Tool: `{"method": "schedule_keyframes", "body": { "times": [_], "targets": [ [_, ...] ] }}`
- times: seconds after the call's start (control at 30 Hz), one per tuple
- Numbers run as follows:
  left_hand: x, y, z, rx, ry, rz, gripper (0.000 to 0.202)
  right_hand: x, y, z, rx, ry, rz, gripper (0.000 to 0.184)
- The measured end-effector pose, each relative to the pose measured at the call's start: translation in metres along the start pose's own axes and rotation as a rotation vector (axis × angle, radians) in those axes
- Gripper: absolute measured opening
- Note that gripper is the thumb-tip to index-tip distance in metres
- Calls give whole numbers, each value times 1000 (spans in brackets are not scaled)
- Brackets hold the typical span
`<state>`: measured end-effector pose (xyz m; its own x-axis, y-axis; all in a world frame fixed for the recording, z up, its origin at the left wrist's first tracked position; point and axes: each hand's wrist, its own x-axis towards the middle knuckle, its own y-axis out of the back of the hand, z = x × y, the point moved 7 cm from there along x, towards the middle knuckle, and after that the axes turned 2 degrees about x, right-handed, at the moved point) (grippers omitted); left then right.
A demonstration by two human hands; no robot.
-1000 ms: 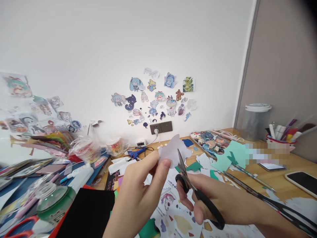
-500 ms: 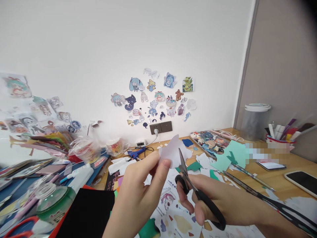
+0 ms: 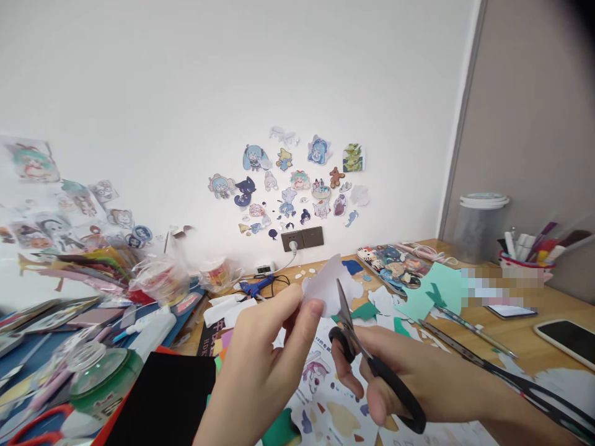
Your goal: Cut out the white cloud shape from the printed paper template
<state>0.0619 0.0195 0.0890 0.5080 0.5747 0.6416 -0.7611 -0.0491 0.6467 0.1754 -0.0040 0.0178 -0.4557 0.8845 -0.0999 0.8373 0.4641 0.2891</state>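
Two hands work mid-frame: our left hand (image 3: 260, 365) pinches the white paper cutout (image 3: 328, 286), our right hand (image 3: 409, 375) grips black scissors (image 3: 367, 359) biting its edge. A slip could nick the thumb or tear the shape.

Wooden desk (image 3: 520, 337) — paper scraps (image 3: 421, 297), phone (image 3: 568, 337), glue gun (image 3: 255, 287).

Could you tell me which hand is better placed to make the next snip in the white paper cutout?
Probably the right hand: it grips the black-handled scissors, their blades already at the white paper cutout. The left hand only pinches the cutout's edge.
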Motion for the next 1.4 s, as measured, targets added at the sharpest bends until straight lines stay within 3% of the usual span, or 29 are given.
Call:
{"method": "schedule_keyframes", "body": {
  "times": [0.5,1.4],
  "targets": [
    [-1,2,1,8,-3,43,31,0,0,1,13,3,-17,19],
    [-2,3,0,20,24,-14,31,-1,2,-3,-160,25,-18,17]
  ]
}}
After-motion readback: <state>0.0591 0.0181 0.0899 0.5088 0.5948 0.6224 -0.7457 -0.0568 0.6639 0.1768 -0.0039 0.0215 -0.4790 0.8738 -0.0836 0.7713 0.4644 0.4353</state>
